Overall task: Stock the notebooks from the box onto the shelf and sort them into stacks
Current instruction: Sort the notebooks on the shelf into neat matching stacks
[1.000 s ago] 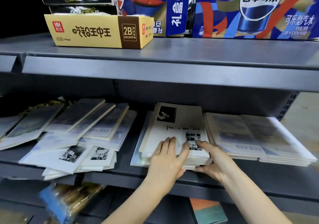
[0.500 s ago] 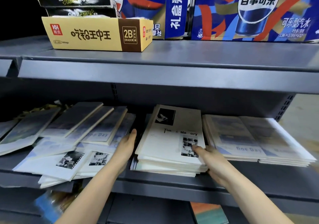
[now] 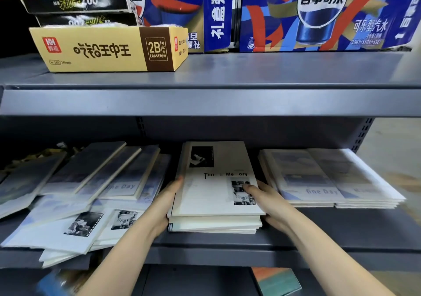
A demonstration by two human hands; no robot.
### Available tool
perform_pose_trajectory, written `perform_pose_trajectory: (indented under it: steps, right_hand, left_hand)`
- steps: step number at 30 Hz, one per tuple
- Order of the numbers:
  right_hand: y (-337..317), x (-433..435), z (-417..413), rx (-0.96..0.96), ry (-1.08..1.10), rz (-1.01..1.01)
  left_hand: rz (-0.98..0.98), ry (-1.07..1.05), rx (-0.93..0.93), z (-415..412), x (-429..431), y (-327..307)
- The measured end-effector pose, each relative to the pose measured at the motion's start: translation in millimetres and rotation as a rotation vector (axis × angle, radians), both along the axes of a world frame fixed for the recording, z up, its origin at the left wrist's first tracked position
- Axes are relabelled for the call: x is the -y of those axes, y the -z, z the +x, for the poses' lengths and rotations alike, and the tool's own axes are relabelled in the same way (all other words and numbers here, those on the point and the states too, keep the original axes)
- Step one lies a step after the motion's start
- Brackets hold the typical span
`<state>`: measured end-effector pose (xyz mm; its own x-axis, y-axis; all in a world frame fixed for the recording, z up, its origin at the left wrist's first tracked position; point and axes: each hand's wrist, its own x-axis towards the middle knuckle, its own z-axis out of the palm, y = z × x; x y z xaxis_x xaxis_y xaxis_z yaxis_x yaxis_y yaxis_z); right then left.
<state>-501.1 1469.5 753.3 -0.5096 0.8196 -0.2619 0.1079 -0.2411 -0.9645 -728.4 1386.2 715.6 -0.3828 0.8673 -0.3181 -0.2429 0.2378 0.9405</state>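
A stack of cream "Time & Memory" notebooks (image 3: pixel 211 195) lies in the middle of the lower grey shelf (image 3: pixel 319 232). My left hand (image 3: pixel 167 201) presses flat against the stack's left side, fingers straight along the edge. On the stack's right side rests my right hand (image 3: pixel 270 201), its thumb lying on the top cover; its fingers are hidden between this stack and the neighbouring one. A neat double stack of "fine Day" notebooks (image 3: pixel 328 179) sits to the right. Loose, overlapping notebooks (image 3: pixel 91 195) are spread over the shelf's left half.
The upper shelf (image 3: pixel 250 99) overhangs the notebooks and carries a yellow 2B eraser carton (image 3: pixel 107 49), black boxes and large blue cola cases (image 3: pixel 323 13). Below the lower shelf, an orange and teal item (image 3: pixel 276 281) and a blurred blue packet show.
My left hand left the top of the stack, swung to its left and now presses its left side. The stack's lower notebooks are now lined up. My right hand stayed at the right edge.
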Motion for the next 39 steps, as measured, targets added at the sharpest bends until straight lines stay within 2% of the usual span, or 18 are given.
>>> perform_pose_trajectory:
  steps: [2, 6, 10, 16, 24, 27, 31, 39]
  right_hand:
    - [4, 1, -4, -0.023, 0.049, -0.056]
    - [8, 4, -6, -0.087, 0.059, -0.155]
    - [18, 8, -5, -0.279, 0.112, -0.259]
    - [19, 11, -9, -0.415, 0.233, -0.328]
    - [23, -3, -7, -0.19, 0.076, -0.23]
    - [15, 3, -11, -0.146, 0.098, -0.155]
    - [17, 9, -15, -0.119, 0.133, -0.061]
    - [6, 9, -6, -0.058, 0.072, -0.15]
  left_hand:
    - [0.0, -0.015, 0.027, -6, -2, 10]
    - [-0.035, -0.102, -0.059, 16, 5, -11]
    - [-0.084, -0.099, -0.05, 16, 5, -7]
    - [-0.053, -0.084, 0.047, 12, 10, -16]
    - [-0.056, -0.117, 0.112, 7, 4, -34]
    - [-0.027, -0.122, 0.152, 2, 1, -36]
    - [-0.071, -0.131, 0.114, 7, 2, -32]
    - [-0.114, -0.079, 0.097, 14, 8, -32]
